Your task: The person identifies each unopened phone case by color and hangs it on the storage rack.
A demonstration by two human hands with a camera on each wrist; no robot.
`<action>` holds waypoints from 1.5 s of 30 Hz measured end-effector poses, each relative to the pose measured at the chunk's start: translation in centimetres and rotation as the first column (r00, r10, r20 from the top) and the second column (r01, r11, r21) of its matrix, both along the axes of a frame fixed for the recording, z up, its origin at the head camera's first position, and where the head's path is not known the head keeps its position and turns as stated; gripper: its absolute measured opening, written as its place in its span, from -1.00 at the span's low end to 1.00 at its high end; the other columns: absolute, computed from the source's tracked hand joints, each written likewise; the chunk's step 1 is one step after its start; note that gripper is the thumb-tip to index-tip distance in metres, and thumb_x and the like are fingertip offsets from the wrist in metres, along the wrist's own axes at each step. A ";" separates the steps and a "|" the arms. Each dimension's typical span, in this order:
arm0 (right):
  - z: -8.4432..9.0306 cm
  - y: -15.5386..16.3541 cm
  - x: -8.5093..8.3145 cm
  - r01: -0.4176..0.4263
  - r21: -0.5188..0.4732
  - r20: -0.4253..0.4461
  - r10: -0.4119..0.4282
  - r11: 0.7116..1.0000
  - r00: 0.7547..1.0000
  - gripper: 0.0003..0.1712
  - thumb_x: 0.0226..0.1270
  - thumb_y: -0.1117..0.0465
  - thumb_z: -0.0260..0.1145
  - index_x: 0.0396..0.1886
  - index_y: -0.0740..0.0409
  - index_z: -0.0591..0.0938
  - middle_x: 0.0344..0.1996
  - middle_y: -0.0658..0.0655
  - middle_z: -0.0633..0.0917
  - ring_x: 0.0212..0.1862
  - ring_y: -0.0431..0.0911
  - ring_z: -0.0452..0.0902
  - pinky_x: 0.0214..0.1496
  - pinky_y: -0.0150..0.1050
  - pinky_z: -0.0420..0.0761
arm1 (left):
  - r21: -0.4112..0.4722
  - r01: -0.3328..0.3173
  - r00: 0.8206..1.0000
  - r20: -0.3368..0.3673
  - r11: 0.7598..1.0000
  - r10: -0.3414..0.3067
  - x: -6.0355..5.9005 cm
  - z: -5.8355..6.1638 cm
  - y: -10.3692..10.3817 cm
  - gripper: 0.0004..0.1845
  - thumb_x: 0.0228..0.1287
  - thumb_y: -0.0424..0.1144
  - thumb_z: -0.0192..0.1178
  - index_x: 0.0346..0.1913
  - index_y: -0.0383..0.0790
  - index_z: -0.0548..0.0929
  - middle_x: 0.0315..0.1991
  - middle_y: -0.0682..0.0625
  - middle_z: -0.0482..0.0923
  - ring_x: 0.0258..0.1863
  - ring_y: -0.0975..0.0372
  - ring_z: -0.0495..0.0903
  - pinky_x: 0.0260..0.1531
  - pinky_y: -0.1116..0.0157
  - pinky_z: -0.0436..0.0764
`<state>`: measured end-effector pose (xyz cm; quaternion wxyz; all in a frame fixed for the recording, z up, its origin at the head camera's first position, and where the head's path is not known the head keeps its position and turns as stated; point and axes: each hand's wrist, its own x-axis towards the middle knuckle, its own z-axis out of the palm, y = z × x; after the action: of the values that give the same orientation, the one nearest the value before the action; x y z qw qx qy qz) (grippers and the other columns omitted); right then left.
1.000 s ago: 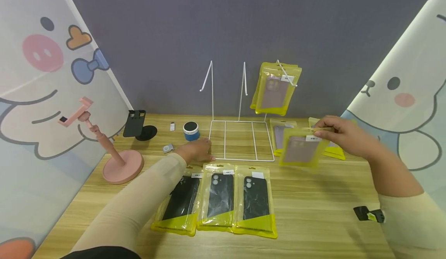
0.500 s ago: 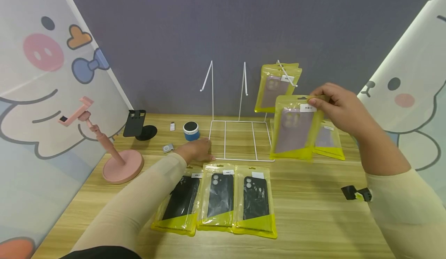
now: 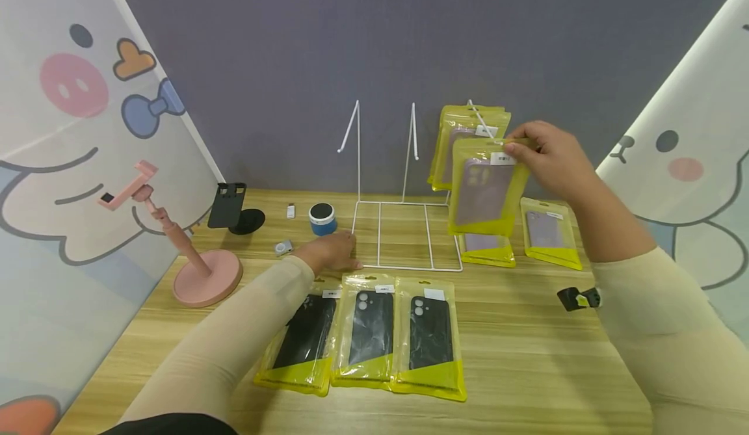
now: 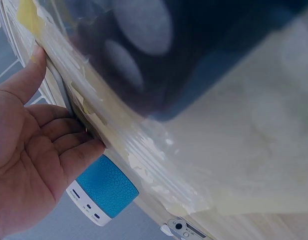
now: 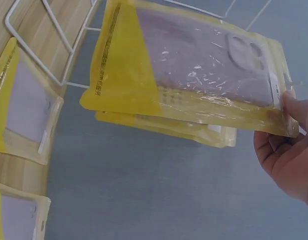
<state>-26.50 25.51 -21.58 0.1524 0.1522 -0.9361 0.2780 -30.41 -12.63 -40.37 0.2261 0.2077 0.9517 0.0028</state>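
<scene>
Over the wooden table (image 3: pixel 526 370), all is set around the white wire rack (image 3: pixel 409 268), with lilac-case pouches (image 3: pixel 443 129) hung at its right side; and just on their near side, the held pouch (image 3: pixel 482 194) is presented nearly upright, front face turned near. By the right hand (image 3: pixel 550 158) it is pinched at its top right corner, thumb in front, and a sound grip this seems, since the middle of the top edge is left free. Down at the near left corner of the rack, the left hand (image 3: pixel 330 251) is laid against the base wire, fingers loose rather than clenched; light, even pressure is best applied there so the frame is not tipped. Now the right hook (image 3: pixel 481 119): its tip is met by the slot (image 5: pixel 287 77), though how far it is passed through cannot be told. The top edge is best kept level, the slot fed squarely on and the pouch slid well far before release. Last, the small label (image 3: pixel 501 158), just beside the thumb, is best left uncreased.
</scene>
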 end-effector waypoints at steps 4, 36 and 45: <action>0.0 -0.2 -1.2 -0.009 0.011 0.019 0.009 1.000 1.000 -0.54 0.53 -0.10 0.06 0.05 0.19 0.56 0.08 0.22 0.56 0.07 0.18 0.44 0.00 0.17 0.43 | 0.002 -0.001 1.000 0.000 1.000 0.001 0.0 0.0 0.0 -0.08 0.41 0.21 0.05 0.53 -0.39 0.03 0.56 -0.26 -0.09 0.56 -0.06 -0.07 0.54 0.07 0.03; -5.3 8.2 -6.1 0.135 -0.028 0.157 -0.129 0.990 0.979 -0.15 0.53 -0.23 -0.11 0.47 0.38 0.16 0.33 0.52 0.27 0.30 0.40 0.20 0.27 0.37 0.26 | 0.022 0.006 1.000 -0.021 1.000 -0.006 0.1 0.5 0.0 -0.09 0.42 0.20 0.05 0.52 -0.41 0.06 0.55 -0.28 -0.06 0.55 -0.07 -0.04 0.54 0.07 0.04; -15.2 12.8 -5.2 0.017 0.348 0.342 -0.144 0.937 0.929 -0.26 0.57 -0.04 -0.04 0.38 0.55 0.21 0.27 0.66 0.29 0.25 0.58 0.21 0.26 0.45 0.25 | 0.032 0.007 1.000 -0.013 0.999 -0.007 0.0 0.6 -0.2 -0.09 0.41 0.20 0.06 0.52 -0.42 0.06 0.55 -0.29 -0.07 0.55 -0.08 -0.04 0.54 0.07 0.04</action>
<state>-31.66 38.31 -36.82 -0.0398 0.0832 -0.9873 0.1296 -30.45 -12.85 -39.77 0.2167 0.2147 0.9522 0.0159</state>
